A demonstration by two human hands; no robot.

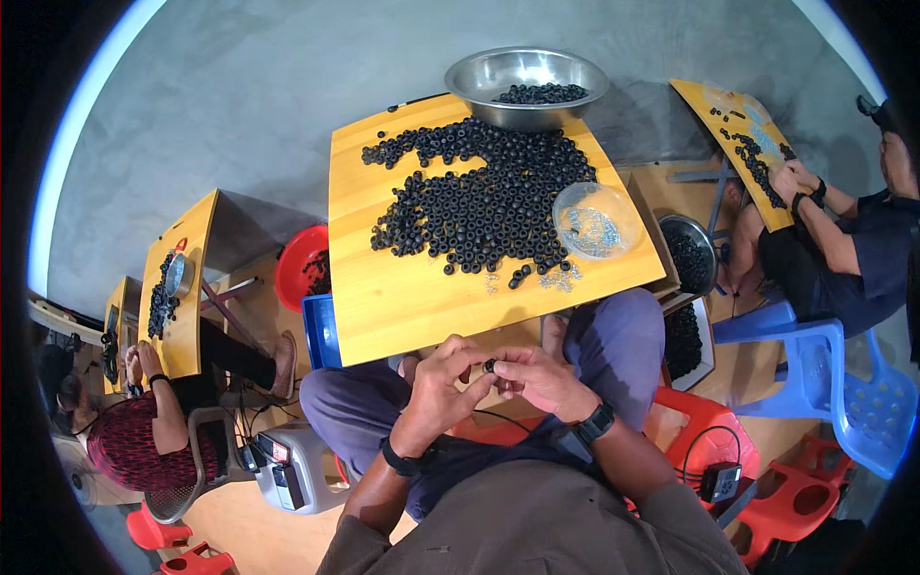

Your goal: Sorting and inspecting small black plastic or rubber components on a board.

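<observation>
In front of my lap, just off the table's near edge, my left hand (447,385) and my right hand (542,379) meet at the fingertips. Between them is a small black ring-shaped part (490,365), pinched by thumb and fingers from both sides. The fingers partly cover it, so its hole and anything in it cannot be made out. Beyond my hands, a yellow wooden table (393,311) carries a wide spread of similar black ring parts (470,206). A clear round tub (596,220) at its right holds small shiny metal pieces, with a few clear bits (559,278) loose beside it.
A steel basin (527,62) with more black parts stands at the table's far edge. Right of the table are a metal bowl (692,251) and a white box (707,335) of black parts. A red basin (295,268) and blue bin (319,331) sit left. Other people work at both sides.
</observation>
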